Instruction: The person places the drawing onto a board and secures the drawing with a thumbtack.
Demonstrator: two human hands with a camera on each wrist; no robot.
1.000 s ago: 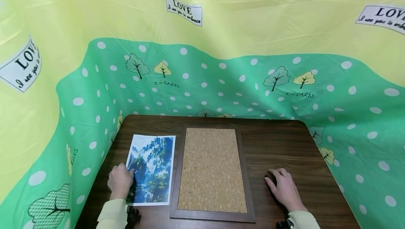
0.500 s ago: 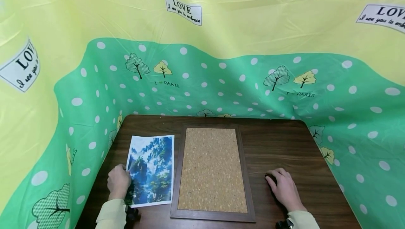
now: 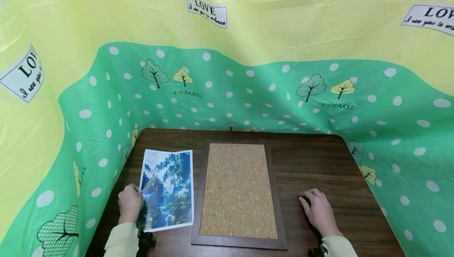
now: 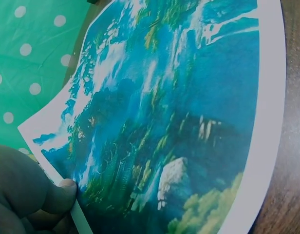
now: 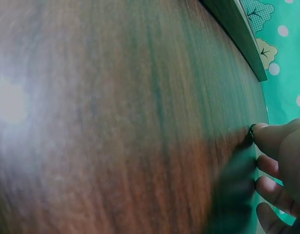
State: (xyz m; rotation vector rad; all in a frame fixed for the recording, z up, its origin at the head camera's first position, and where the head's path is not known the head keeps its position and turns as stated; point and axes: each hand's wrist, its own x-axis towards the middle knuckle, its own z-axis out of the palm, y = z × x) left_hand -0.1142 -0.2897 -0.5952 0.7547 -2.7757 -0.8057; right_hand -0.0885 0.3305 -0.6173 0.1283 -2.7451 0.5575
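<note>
A printed landscape picture [image 3: 167,189], blue mountains and trees inside a white border, lies at the left of the table, beside the framed board. My left hand [image 3: 130,203] pinches its left edge. In the left wrist view the thumb [image 4: 66,191] lies over the white border of the print [image 4: 155,112], whose sheet bows upward. Between the hands lies a corkboard [image 3: 241,190] in a dark wooden frame. To its right, my right hand [image 3: 319,211] rests on the table with relaxed, slightly bent fingers. In the right wrist view, a small dark spot shows at the thumb tip [image 5: 259,127].
The dark wood-grain table [image 3: 305,158] has rounded far corners. A yellow and green curtain [image 3: 248,91] with dots and trees hangs behind it and along both sides. The board's frame [image 5: 242,44] edges into the right wrist view.
My left hand has shifted slightly left, drawing the print away from the corkboard and tilting it a little. The right hand stays where it was.
</note>
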